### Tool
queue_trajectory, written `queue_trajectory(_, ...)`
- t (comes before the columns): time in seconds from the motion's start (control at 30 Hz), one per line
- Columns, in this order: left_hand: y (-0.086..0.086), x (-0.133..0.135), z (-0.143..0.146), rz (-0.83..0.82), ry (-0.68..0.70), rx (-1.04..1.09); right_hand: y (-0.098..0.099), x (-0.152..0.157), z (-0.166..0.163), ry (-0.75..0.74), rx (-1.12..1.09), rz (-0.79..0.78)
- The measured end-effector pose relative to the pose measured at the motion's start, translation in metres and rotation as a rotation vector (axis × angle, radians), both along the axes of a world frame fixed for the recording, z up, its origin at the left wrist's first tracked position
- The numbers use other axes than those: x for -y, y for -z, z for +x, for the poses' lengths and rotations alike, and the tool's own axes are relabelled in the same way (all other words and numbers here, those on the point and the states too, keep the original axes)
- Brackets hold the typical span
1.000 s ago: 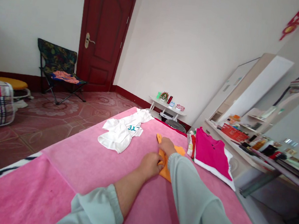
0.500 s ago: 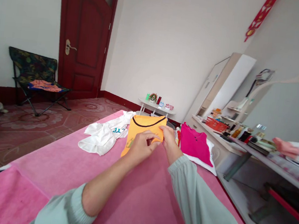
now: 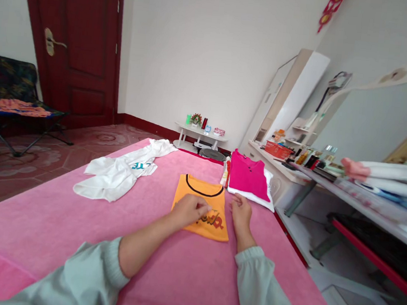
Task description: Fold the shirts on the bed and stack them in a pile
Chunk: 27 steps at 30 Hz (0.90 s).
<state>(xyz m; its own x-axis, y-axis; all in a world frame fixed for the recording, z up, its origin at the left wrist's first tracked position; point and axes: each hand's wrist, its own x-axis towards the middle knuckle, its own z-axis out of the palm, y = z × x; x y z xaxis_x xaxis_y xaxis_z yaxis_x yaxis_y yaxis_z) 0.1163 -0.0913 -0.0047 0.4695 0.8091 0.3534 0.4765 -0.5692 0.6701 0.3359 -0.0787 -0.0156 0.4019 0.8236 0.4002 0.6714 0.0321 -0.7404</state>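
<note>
A folded yellow shirt (image 3: 200, 230) with a black neckline and a printed front lies flat on the pink bed cover. Over its left and middle part hovers my left hand (image 3: 190, 210), fingers loosely bent and gripping no cloth; it hides some of the print. My right hand (image 3: 241, 213) is just beside the shirt's right edge, its fingers slightly apart and holding nothing. A crumpled white shirt (image 3: 112, 174) with teal lettering lies to the left. Beyond my right hand, a folded magenta shirt (image 3: 250, 177) rests on white cloth.
The pink bed cover (image 3: 161, 274) spreads under the clothes. On the right stand a dressing table with a red basket (image 3: 278, 150) and a mirror. A low white table (image 3: 201, 132) stands by the far wall. A folding chair (image 3: 10, 83) with clothing is at left, near a door.
The yellow shirt has gone from being held up by both hands to lying flat on the bed. Both hands have let go of it. The view has turned to the right.
</note>
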Motion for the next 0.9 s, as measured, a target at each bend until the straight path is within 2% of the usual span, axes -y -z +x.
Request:
queue_trajectory(0.13, 0.009, -0.032, -0.034, 0.048, -0.254, 0.029, -0.006, -0.002, -0.013, -0.006, 0.062, 0.042)
queue_trajectory(0.27, 0.016, -0.048, -0.060, 0.062, -0.391, 0.013, -0.017, -0.002, -0.041, -0.216, 0.243, 0.003)
queue_trajectory(0.33, 0.014, -0.048, -0.060, 0.081, -0.409, 0.008, -0.018, -0.001, -0.055, -0.346, 0.332, -0.104)
queue_trajectory(0.43, 0.009, -0.042, -0.045, 0.140, -0.269, -0.093, -0.012, 0.001, -0.070, -0.454, 0.479, -0.264)
queue_trajectory(0.5, 0.009, -0.038, -0.031, 0.167, -0.152, -0.219, -0.006, 0.003, -0.075, -0.449, 0.566, -0.330)
queue_trajectory(0.57, 0.011, -0.039, -0.019, 0.178, -0.113, -0.342, 0.001, 0.004, -0.075, -0.403, 0.622, -0.370)
queue_trajectory(0.73, 0.022, -0.065, -0.011, 0.149, -0.232, -0.511, 0.008, -0.009, -0.069, -0.247, 0.668, -0.408)
queue_trajectory(0.9, 0.024, -0.098, -0.016, 0.052, -0.287, -0.537, 0.009, -0.040, -0.050, -0.228, 0.688, -0.426)
